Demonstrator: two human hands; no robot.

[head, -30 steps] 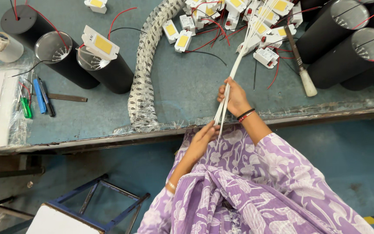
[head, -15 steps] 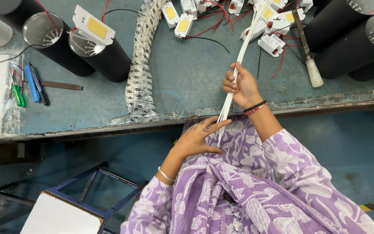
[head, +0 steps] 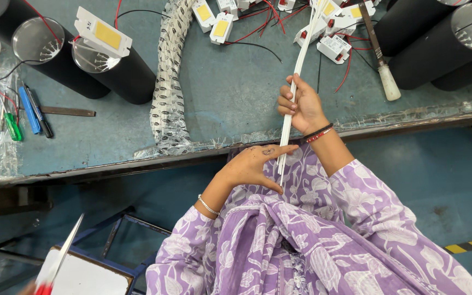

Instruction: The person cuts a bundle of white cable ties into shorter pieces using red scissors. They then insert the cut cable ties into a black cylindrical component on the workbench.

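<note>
At the bench edge, right hand [head: 303, 106] clenches white tubes [head: 296, 82]; left hand [head: 251, 165] released; tops cut off.

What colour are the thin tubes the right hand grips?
White tubes, clearest in the head view.

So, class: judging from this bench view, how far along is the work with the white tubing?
Done: several white driver units with red wires lie finished-looking at the bench's far edge. In hand: the right hand grips a bundle of thin white tubes, while the left hand evens their lower ends. Left: the black cylinder housings stand open, one with an LED plate resting loose on top.
</note>
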